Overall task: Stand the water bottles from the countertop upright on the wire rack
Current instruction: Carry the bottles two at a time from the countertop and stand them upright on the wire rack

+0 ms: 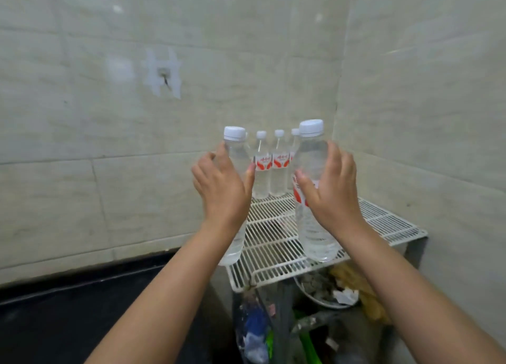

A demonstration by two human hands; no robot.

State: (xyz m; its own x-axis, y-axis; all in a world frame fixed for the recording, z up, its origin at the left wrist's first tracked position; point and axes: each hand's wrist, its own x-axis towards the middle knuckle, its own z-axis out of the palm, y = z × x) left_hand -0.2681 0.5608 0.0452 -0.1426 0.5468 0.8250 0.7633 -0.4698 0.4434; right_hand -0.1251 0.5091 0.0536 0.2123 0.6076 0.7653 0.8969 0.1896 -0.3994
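Tiled corner, wire rack (388,224), three bottles (278,169) at back, left hand (223,184) and right hand (332,188) each grasping a bottle.

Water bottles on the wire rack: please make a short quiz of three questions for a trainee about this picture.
1. True or false: each hand grips one bottle.
2. How many bottles already stand at the back of the wire rack?
A. none
B. at least three
C. exactly one
3. Fill in: the caps of the bottles are ____.

Key:
1. True. The left hand grips the left bottle, and the right hand grips the right bottle.
2. B. The back bottles stand upright by the wall; a fourth is partly hidden.
3. White.
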